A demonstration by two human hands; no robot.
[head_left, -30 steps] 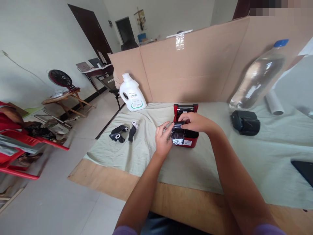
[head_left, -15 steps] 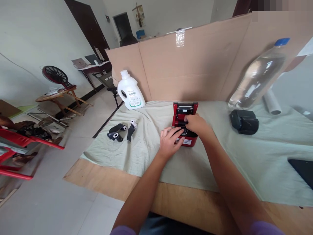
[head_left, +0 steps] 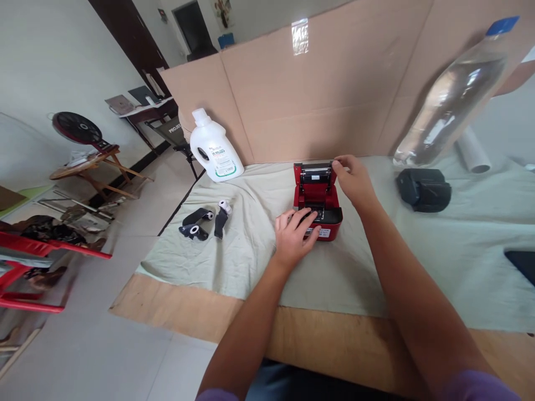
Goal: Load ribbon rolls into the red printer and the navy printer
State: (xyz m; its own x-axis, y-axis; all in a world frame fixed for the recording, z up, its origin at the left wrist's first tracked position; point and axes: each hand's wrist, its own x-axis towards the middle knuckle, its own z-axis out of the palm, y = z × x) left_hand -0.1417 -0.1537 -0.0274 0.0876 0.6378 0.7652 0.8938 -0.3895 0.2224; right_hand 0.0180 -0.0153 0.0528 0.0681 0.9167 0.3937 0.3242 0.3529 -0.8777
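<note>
A small red label printer (head_left: pixel 317 203) stands on the cloth-covered worktop (head_left: pixel 418 262), near its middle, with its lid (head_left: pixel 315 174) raised upright. The left hand (head_left: pixel 295 236) is laid flat on the front of the open body, fingers spread over the dark ribbon seated inside. The right hand (head_left: pixel 355 178) is pinched on the lid's top right corner. Loading appears largely done; closing the lid seems left. Spare ribbon rolls (head_left: pixel 203 223) lie well apart to the left, untouched.
</note>
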